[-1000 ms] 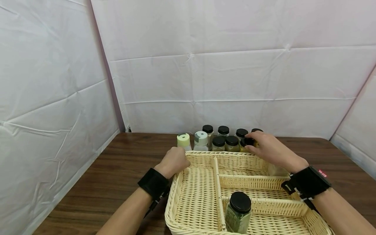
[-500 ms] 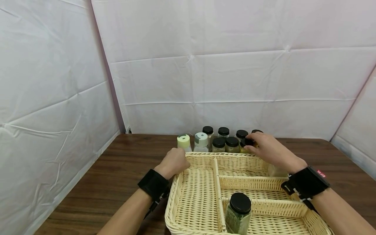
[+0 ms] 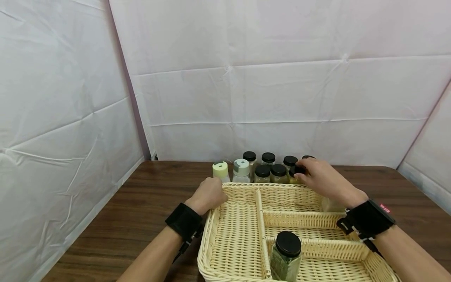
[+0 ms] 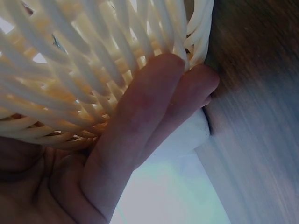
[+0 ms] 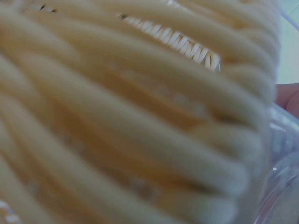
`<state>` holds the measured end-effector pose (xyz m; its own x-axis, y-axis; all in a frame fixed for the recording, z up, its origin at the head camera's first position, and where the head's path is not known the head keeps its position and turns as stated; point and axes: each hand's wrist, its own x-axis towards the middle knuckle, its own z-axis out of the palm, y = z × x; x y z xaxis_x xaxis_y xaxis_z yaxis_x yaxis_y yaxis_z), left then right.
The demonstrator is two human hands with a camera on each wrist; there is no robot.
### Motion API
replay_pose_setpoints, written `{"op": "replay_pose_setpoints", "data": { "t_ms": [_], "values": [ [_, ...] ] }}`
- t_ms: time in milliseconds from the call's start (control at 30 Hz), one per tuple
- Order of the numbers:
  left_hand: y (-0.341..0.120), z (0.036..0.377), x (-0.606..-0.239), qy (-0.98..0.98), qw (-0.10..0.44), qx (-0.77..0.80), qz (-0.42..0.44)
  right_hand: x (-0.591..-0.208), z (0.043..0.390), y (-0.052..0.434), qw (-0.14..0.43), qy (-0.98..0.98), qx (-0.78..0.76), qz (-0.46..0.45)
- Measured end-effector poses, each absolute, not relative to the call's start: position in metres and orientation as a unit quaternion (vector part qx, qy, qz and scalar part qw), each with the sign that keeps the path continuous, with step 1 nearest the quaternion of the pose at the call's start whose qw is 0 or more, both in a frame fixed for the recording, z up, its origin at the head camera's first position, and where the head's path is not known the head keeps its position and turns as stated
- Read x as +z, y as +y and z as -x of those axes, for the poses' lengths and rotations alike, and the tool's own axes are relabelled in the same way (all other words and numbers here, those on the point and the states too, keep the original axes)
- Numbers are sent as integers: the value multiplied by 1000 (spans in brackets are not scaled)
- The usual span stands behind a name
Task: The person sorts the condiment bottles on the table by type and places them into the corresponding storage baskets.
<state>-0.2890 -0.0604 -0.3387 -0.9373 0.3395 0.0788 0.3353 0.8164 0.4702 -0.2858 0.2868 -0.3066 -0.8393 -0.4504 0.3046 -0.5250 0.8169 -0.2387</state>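
Note:
My left hand (image 3: 208,196) grips the far left corner of a pale wicker basket (image 3: 208,244). In the left wrist view its fingers (image 4: 140,107) lie along the outside of the woven wall. Reaching over the far rim, my right hand (image 3: 325,182) pinches the black lid of a glass jar (image 3: 297,170) with yellow contents. The right wrist view is mostly blurred wicker (image 5: 140,121), with part of a clear container (image 5: 282,172) and a finger at its right edge. A jar of green flakes (image 3: 286,256) stands upright in the near compartment.
Several black-lidded jars (image 3: 262,172) stand close together behind the basket. Beside them are a yellow-capped bottle (image 3: 220,170) and a pale-green-capped bottle (image 3: 241,168). A whitish thing (image 3: 331,204) sits partly hidden below my right wrist. White sheeting (image 3: 282,90) hangs behind the wooden table (image 3: 141,211).
My right fingers and thumb have shifted slightly around the black lid. The left hand and the basket stay in place.

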Motion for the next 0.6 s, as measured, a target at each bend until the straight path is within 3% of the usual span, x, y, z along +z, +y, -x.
{"op": "replay_pose_setpoints", "data": {
  "t_ms": [600],
  "values": [
    [-61,289,-340,949,-4,254,-187,-305,277,288,148,-938,213,-232]
  ]
}}
